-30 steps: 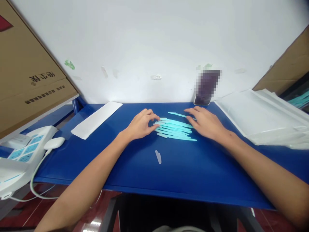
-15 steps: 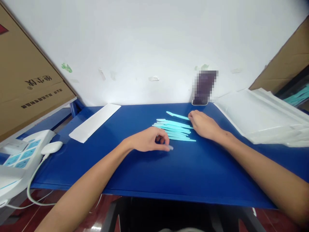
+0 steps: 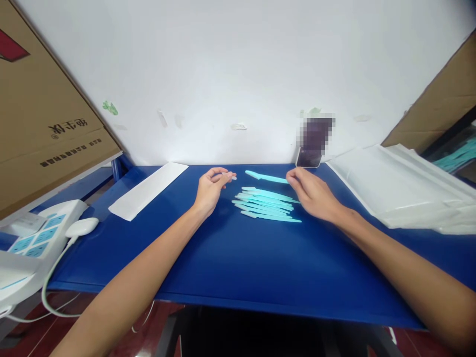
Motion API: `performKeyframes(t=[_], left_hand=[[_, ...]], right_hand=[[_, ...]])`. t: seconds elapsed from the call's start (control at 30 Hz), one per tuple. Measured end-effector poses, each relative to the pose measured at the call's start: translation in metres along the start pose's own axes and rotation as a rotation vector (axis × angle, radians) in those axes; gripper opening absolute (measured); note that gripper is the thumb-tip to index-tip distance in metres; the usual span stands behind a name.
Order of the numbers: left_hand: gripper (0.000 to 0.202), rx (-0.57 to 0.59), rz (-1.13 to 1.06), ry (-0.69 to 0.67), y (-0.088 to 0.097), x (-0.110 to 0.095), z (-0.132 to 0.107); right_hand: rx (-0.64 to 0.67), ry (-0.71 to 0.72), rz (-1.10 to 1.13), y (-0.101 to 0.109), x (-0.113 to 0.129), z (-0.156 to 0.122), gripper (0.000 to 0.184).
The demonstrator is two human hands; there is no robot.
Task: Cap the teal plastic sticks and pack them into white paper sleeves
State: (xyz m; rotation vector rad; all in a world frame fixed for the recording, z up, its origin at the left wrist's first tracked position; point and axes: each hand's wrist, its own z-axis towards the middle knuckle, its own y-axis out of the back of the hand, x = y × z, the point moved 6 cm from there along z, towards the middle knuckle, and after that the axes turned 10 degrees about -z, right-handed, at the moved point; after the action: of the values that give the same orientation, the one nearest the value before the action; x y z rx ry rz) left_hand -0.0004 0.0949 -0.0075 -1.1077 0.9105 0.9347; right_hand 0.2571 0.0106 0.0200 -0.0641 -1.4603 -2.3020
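Note:
On the blue table [image 3: 238,263] lie several thin teal sticks [image 3: 266,204] side by side. My left hand [image 3: 210,189] hovers just left of them, fingers pinched on a small clear cap [image 3: 231,175]. My right hand [image 3: 313,193] is at the right end of the row and holds one teal stick [image 3: 266,177] by its end; the stick points left toward the cap, lifted a little behind the others.
A phone [image 3: 309,156] leans on the white wall behind. White bags [image 3: 401,183] are stacked at right, a white paper strip [image 3: 148,189] lies at left. A power strip with a white plug [image 3: 80,226] sits far left under a cardboard box [image 3: 40,114].
My left hand went down to the clear cap lying on the table, picked it up and raised it behind the row. My right hand took hold of the separate teal stick.

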Motion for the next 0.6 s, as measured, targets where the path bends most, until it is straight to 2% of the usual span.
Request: performKeyframes(t=[0.3,0.6], left_hand=[[0.042,0.037,0.086,-0.023,-0.007,0.001,-0.007],[0.044,-0.011,0.105,-0.049,-0.009,-0.001,-0.012]], right_hand=[[0.094,0.047,-0.131,-0.003,0.019,-0.003,0.02],[0.116,0.087,-0.187,-0.003,0.018,-0.004,0.019]])
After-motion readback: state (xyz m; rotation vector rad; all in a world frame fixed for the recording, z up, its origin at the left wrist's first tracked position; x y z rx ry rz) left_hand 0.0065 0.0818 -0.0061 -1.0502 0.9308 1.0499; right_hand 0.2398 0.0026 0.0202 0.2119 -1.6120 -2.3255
